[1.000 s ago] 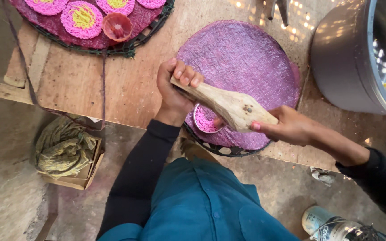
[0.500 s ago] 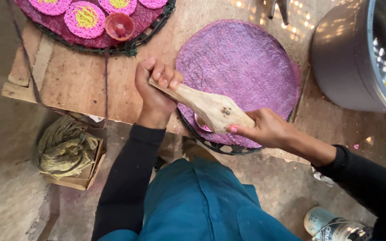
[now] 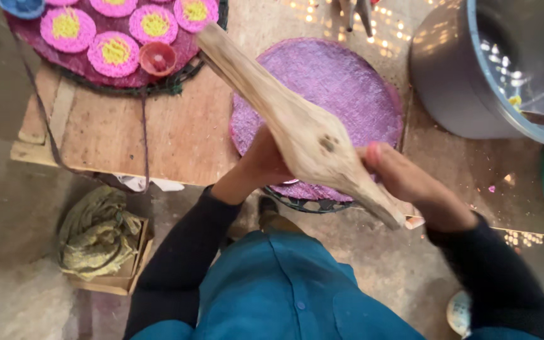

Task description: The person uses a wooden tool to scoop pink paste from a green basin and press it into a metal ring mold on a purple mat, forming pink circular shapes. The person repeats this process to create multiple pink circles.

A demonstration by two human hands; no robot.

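Your pale, weathered wooden paddle (image 3: pixel 297 123) is raised and slants from upper left to lower right above your round purple fibre mat (image 3: pixel 341 94) lying flat on the table.

grey metal tub (image 3: pixel 448 82), flower-patterned tray (image 3: pixel 121 69), cloth-filled box (image 3: pixel 99 242)

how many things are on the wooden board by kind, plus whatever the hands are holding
Pink discs with yellow centres: 4 in view, on the far purple mat
Round purple mats: 2, far one and near one
Small red cup: 1
Wooden paddle: 1, gripped by the right hand; the left hand sits behind it
Total: 8
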